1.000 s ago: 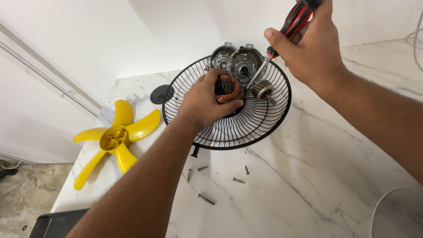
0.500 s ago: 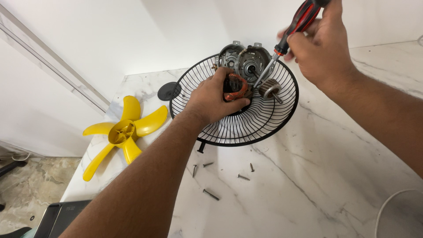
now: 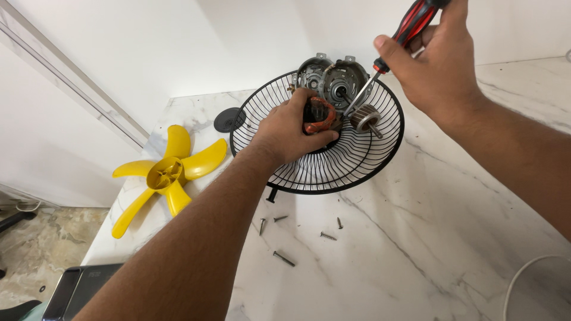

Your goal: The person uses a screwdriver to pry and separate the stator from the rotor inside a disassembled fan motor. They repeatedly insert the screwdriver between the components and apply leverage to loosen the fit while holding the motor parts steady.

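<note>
Left hand [image 3: 294, 132] closed around the copper-wound motor stator with orange tape [image 3: 320, 114], pressing it down at the centre of the round black wire fan guard [image 3: 351, 169], which lies on the white marble-patterned counter [image 3: 428, 238]. Right hand [image 3: 437, 62] wrapped tight on the red-and-black handled screwdriver [image 3: 410, 24] — long axis slanting from upper right down to lower left, tip meeting the motor just right of the left hand's fingers. Nearer to the stator: the left hand, touching it; the right hand stands above and to the right, reaching it only through the shaft. Grey metal motor housing [image 3: 333, 74] propped upright at the guard's far rim; cylindrical rotor with steel shaft [image 3: 366, 117] lying just beside the screwdriver tip. Inside the guard: stator, rotor, housing. Outside it — loose dark screws [image 3: 284, 258] scattered on the counter in front, small black round cap [image 3: 228, 119] to the left, yellow five-bladed plastic fan blade [image 3: 163, 175] further left, well apart.
</note>
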